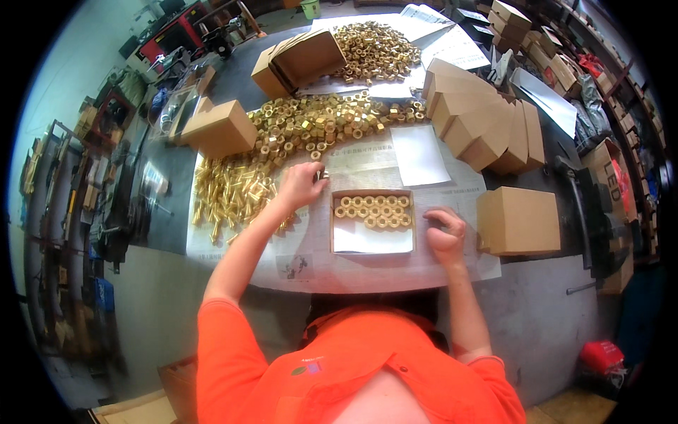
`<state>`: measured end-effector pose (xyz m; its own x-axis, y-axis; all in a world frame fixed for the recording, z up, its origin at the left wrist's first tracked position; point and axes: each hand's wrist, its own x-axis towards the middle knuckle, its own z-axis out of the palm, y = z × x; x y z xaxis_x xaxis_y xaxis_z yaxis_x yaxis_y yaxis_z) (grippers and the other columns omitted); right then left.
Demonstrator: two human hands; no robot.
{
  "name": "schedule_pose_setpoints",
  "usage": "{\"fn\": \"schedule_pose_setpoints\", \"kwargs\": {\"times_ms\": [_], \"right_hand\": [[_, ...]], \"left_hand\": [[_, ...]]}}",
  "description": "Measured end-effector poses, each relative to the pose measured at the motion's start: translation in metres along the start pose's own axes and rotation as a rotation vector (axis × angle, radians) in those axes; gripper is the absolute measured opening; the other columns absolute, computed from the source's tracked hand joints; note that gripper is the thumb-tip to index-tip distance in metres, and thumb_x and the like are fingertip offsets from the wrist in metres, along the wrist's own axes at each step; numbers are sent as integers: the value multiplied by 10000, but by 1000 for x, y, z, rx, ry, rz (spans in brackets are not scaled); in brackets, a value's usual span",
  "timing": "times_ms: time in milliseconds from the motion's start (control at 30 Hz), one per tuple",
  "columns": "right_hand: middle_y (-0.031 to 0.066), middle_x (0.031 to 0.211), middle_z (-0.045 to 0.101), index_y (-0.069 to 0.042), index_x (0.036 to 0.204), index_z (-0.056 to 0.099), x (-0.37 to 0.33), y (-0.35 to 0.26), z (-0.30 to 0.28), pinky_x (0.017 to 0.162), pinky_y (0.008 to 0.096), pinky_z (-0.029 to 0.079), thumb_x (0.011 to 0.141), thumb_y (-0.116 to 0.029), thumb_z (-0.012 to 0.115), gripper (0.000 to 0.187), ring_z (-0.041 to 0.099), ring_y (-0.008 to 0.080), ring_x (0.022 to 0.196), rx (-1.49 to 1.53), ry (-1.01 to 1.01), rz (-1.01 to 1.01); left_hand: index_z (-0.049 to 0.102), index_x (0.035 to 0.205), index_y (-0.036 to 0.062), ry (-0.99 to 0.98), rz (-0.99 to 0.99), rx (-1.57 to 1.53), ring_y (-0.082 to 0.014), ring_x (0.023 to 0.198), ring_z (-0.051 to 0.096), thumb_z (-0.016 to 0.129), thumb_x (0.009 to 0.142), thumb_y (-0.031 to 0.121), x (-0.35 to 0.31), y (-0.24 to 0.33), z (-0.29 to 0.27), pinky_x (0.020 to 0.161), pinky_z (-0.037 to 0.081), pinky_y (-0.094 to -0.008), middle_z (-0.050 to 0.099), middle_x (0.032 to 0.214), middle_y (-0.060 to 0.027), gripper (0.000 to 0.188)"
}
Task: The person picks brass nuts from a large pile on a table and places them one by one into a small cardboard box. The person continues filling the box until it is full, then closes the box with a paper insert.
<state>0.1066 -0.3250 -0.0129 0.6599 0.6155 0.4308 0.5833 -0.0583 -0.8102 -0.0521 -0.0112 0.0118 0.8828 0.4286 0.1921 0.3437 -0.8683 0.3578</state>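
Observation:
My left hand (302,185) reaches to the near edge of a heap of brass hex nuts (332,116). Its fingertips are closed on a brass nut (323,174), mostly hidden by the fingers. A shallow cardboard box (334,233) lies before me, lined with white paper (371,238). Rows of brass nuts (374,210) stand side by side in its far part. Just right of the box, apart from it, my right hand (445,233) hovers with its fingers curled in; what they hold, if anything, is hidden. Slender brass fittings (233,194) are heaped left of my left forearm.
Newspaper (353,275) covers the table. A white sheet (421,155) lies beyond the box. Closed cartons stand at right (519,220) and left (224,131). Overlapping cartons (487,124) line the far right. An open carton (300,60) tilts beside another nut heap (378,51).

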Motion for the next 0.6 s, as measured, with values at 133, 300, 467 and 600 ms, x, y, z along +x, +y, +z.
{"fn": "schedule_pose_setpoints", "kwargs": {"times_ms": [133,300,467,600], "right_hand": [[149,863,650,5,825,644,-2,3,0,735,320,488,629,-49,531,233,623,291,804,-11,-6,27],[150,860,649,6,829,644,-1,-1,-2,729,320,494,625,-43,528,240,627,288,795,-30,-18,37],[149,855,646,7,834,647,-2,-1,1,738,315,499,624,-31,522,247,629,285,806,-5,-1,65],[148,860,647,13,835,647,-2,2,1,739,316,501,622,-27,519,251,628,283,809,-8,1,60]], "left_hand": [[653,890,74,20,30,76,-305,789,644,702,748,192,-6,5,-3,689,505,-405,666,861,-104,191],[654,885,76,10,46,133,-314,775,631,685,753,166,-12,8,-3,685,501,-410,644,849,-96,162],[659,865,61,-13,80,86,-323,776,627,677,755,165,-7,1,-5,688,499,-414,638,844,-101,152],[658,831,40,30,53,-92,-270,669,620,701,744,122,-6,19,-26,617,494,-368,625,772,-101,127]]}}
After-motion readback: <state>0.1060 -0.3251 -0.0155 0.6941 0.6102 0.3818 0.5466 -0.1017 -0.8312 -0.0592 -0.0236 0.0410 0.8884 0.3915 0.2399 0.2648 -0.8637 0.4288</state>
